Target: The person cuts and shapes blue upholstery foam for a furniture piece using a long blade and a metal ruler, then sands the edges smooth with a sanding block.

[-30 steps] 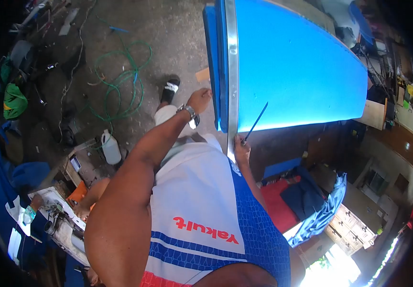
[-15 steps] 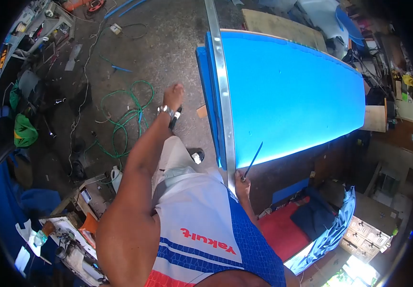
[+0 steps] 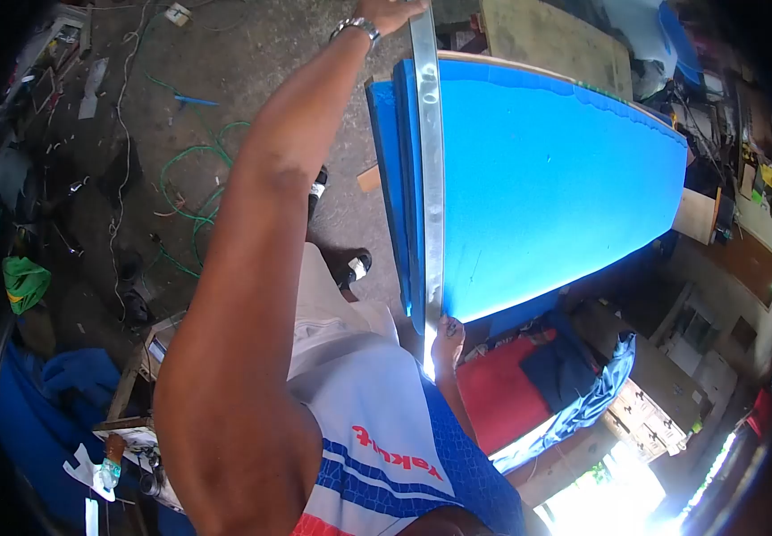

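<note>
A long metal straightedge lies across the left part of a smooth blue sheet, which looks like foam. My left hand, with a watch on the wrist, is closed on the far end of the straightedge at the top of the view. My right hand is closed at the near end, by the sheet's lower left corner. Whether a thin dark stick is still in my right hand I cannot make out. More blue layers show beneath, along the left edge.
Green hose lies coiled on the concrete floor at left. A pale board lies beyond the sheet. Red cloth and dark blue cloth lie below right, beside a cabinet with drawers.
My left hand has moved from over the floor up to the far end of the straightedge. The dark stick that stuck up from my right hand no longer shows clearly. The view has shifted.
</note>
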Demonstrator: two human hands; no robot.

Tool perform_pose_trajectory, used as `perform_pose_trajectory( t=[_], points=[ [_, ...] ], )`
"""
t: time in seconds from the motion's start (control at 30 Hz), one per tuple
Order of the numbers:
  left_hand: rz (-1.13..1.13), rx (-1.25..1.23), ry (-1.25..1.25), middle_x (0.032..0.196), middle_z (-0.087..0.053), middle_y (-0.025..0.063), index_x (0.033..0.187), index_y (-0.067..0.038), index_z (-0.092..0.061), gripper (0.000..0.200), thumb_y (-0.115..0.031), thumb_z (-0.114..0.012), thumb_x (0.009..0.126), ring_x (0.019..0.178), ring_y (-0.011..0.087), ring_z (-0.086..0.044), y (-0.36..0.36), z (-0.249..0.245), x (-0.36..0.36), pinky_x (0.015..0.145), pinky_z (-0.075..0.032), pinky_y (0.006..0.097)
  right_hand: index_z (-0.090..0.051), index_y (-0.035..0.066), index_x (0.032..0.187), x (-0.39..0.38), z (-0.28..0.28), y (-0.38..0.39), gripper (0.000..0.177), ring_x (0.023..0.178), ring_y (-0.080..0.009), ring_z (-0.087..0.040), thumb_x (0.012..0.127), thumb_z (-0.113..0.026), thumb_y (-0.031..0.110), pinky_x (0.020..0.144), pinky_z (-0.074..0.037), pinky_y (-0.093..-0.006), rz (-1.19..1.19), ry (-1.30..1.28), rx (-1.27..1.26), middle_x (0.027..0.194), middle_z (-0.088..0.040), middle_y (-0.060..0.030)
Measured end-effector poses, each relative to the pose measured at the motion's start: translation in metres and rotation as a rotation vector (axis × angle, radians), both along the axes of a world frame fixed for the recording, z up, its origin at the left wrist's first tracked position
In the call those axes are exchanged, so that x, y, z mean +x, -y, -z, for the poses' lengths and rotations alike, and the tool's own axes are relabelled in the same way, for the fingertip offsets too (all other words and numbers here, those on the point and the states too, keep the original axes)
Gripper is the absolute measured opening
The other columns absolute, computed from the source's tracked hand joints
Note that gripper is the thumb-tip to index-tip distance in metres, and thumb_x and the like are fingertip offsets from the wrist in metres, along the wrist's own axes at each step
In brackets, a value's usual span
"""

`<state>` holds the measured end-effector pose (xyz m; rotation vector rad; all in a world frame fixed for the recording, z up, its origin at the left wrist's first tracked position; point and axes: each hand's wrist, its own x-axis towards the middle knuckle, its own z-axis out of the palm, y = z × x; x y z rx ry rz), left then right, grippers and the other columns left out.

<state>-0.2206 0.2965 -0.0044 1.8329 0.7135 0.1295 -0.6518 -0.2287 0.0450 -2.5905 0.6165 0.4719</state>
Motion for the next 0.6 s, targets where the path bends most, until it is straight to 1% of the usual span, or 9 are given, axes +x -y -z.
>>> perform_pose_trajectory(
  t=[0.1, 0.13, 0.17, 0.2, 0.3, 0.4, 0.5, 0.53, 0.6],
  points=[
    [0.268, -0.057, -0.098, 0.118, -0.07, 0.0246, 0.127, 0.01, -0.059, 0.066, -0.039, -0.074, 0.086, 0.112, 0.0353, -0.067, -0.001, -0.016, 0.002, 0.094, -0.055, 0.042, -0.063, -0.002, 0.111, -0.005, 0.001, 0.01, 0.041, 0.086, -0.0237, -0.059, 0.099, -0.063, 0.037, 0.079, -0.048, -0.0388, 0.076, -0.055, 0.043, 0.093, -0.062, -0.014],
    [0.276, -0.144, -0.114, 0.119, -0.069, 0.0246, 0.127, 0.01, -0.059, 0.063, -0.035, -0.074, 0.086, 0.112, 0.0352, -0.067, -0.001, -0.022, -0.001, 0.092, -0.056, 0.0427, -0.063, -0.003, 0.111, -0.003, 0.001, 0.012, 0.042, 0.085, -0.0222, -0.059, 0.1, -0.063, 0.038, 0.078, -0.049, -0.0381, 0.095, -0.082, 0.049, 0.091, -0.062, -0.0127],
    [0.282, -0.227, -0.128, 0.12, -0.068, 0.0246, 0.126, 0.01, -0.059, 0.06, -0.032, -0.074, 0.086, 0.111, 0.0352, -0.067, -0.002, -0.029, -0.005, 0.09, -0.058, 0.0434, -0.063, -0.003, 0.112, -0.002, 0.0, 0.014, 0.042, 0.084, -0.0207, -0.059, 0.101, -0.062, 0.038, 0.078, -0.049, -0.0373, 0.112, -0.108, 0.057, 0.089, -0.063, -0.0114],
    [0.286, -0.309, -0.142, 0.122, -0.067, 0.0245, 0.125, 0.01, -0.06, 0.057, -0.028, -0.074, 0.087, 0.11, 0.0351, -0.067, 0.0, -0.032, -0.008, 0.088, -0.059, 0.0441, -0.063, -0.002, 0.112, 0.0, -0.006, 0.012, 0.042, 0.086, -0.0191, -0.06, 0.102, -0.06, 0.038, 0.079, -0.049, -0.0364, 0.077, -0.075, 0.08, 0.091, -0.064, -0.0097],
    [0.1, -0.487, -0.07, 0.122, -0.066, 0.0235, 0.123, 0.01, -0.06, 0.047, -0.018, -0.073, 0.087, 0.108, 0.0367, -0.067, 0.011, -0.031, -0.013, 0.085, -0.061, 0.0501, -0.063, -0.001, 0.113, -0.003, -0.007, 0.018, 0.04, 0.087, -0.0174, -0.061, 0.101, -0.061, 0.037, 0.08, -0.049, -0.0348, 0.075, -0.098, 0.166, 0.093, -0.066, -0.0088],
    [0.106, -0.595, -0.014, 0.117, -0.067, 0.0235, 0.123, 0.008, -0.06, 0.042, -0.011, -0.071, 0.088, 0.107, 0.0393, -0.066, 0.013, -0.025, -0.012, 0.085, -0.06, 0.0584, -0.064, 0.0, 0.112, -0.008, -0.015, 0.006, 0.037, 0.088, -0.0165, -0.062, 0.101, -0.062, 0.035, 0.081, -0.049, -0.0338, 0.096, -0.112, 0.197, 0.094, -0.067, -0.008],
    [0.026, -0.59, -0.032, 0.114, -0.067, 0.0228, 0.124, 0.005, -0.06, 0.039, -0.012, -0.069, 0.09, 0.105, 0.0399, -0.067, 0.017, -0.018, -0.008, 0.083, -0.06, 0.0584, -0.065, 0.001, 0.111, -0.007, -0.021, -0.005, 0.032, 0.089, -0.0156, -0.061, 0.1, -0.064, 0.032, 0.081, -0.049, -0.0331, -0.007, -0.03, 0.209, 0.094, -0.067, -0.0075],
    [0.057, -0.598, -0.03, 0.113, -0.067, 0.0223, 0.123, 0.005, -0.061, 0.038, -0.012, -0.069, 0.09, 0.104, 0.0396, -0.067, 0.017, -0.018, -0.008, 0.083, -0.06, 0.0578, -0.066, 0.002, 0.11, -0.006, -0.023, -0.006, 0.03, 0.089, -0.0157, -0.062, 0.099, -0.065, 0.029, 0.081, -0.049, -0.0325, -0.015, -0.041, 0.205, 0.095, -0.067, -0.007],
    [0.118, -0.612, -0.026, 0.111, -0.068, 0.0213, 0.122, 0.004, -0.061, 0.036, -0.012, -0.067, 0.091, 0.103, 0.039, -0.067, 0.014, -0.026, -0.014, 0.082, -0.061, 0.0567, -0.066, 0.001, 0.112, -0.007, -0.019, -0.002, 0.03, 0.09, -0.0164, -0.062, 0.099, -0.065, 0.028, 0.083, -0.05, -0.0329, -0.023, -0.047, 0.189, 0.096, -0.068, -0.0082]
  ],
)
